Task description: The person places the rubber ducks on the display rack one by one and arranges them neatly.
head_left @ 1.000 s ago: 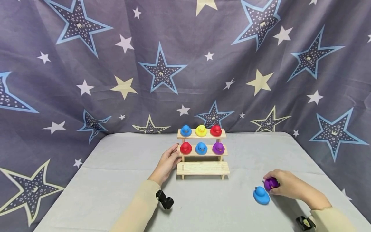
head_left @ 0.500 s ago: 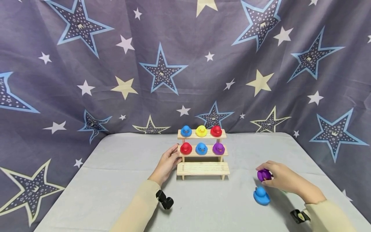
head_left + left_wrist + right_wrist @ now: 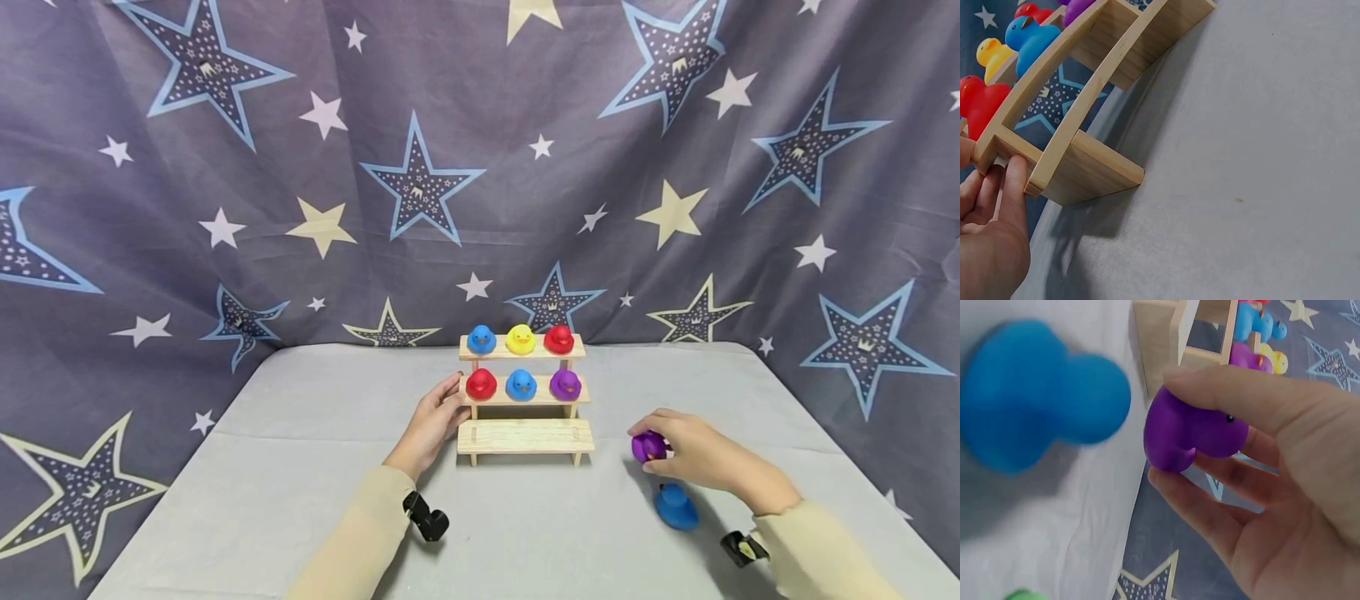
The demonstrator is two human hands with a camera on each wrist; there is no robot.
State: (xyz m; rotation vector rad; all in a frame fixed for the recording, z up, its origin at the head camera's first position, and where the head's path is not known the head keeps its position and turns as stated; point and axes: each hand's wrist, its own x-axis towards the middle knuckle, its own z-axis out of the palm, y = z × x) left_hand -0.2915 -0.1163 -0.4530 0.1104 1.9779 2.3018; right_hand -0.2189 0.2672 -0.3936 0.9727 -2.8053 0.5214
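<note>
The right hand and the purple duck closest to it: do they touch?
Touching. The right wrist view shows the right hand pinching the purple duck between thumb and fingers.

Head view: set up high, faces forward and down across the desk (image 3: 300,475) to the star-print curtain (image 3: 495,233); widest and farthest of the three, takes in left hand (image 3: 432,422), right hand (image 3: 701,450) and the wooden stand (image 3: 525,435) front-on. Left wrist view: close in, rolled, looks past the left hand at the stand's left end, desk filling the right side. Right wrist view: also close, rolled nearly sideways, desk left, curtain right; held purple duck (image 3: 1169,434) mid-picture, blue duck (image 3: 1019,394) blurred near lens. Both wrist views share the stand with head, from opposite ends.
</note>
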